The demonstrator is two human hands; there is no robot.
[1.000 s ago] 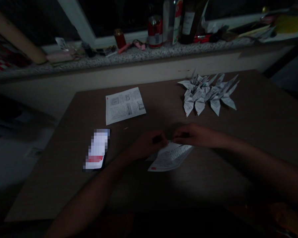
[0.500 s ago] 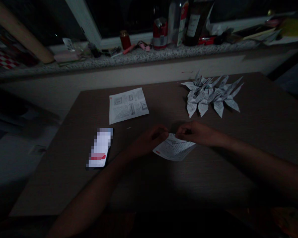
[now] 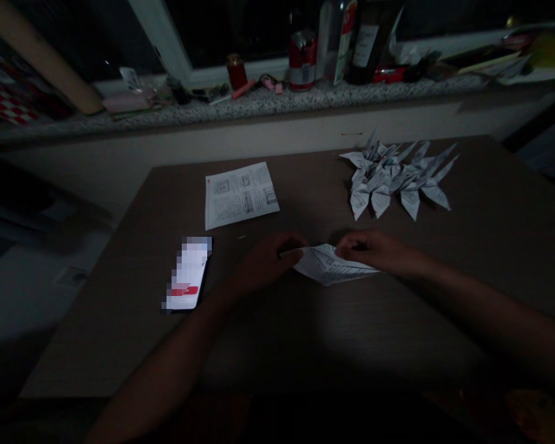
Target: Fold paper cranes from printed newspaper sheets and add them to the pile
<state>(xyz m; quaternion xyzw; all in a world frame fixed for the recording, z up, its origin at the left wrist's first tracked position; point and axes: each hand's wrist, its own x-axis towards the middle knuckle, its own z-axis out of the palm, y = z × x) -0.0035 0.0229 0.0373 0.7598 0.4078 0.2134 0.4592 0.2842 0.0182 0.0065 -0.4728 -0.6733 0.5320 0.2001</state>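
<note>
Between my hands is a partly folded sheet of printed paper [image 3: 326, 266], creased into a wide pointed shape low over the table. My left hand [image 3: 275, 256] pinches its left corner between thumb and fingers. On the other side, my right hand [image 3: 367, 250] grips the upper right edge, its fingertips pressed together on the paper. Behind my right hand stands a cluster of several folded paper cranes [image 3: 393, 179] made from similar printed paper. A flat printed sheet [image 3: 241, 196] lies beyond my left hand.
A phone with a lit, blurred screen [image 3: 189, 274] lies left of my left forearm on the brown table [image 3: 277, 345]. Along the stone windowsill [image 3: 240, 108] stand a red can [image 3: 302, 61], a small red jar [image 3: 236, 72], bottles [image 3: 364, 46] and assorted small items.
My hands have moved apart. The folded paper between them is now spread wider sideways, and its lower edge has drawn up into a point.
</note>
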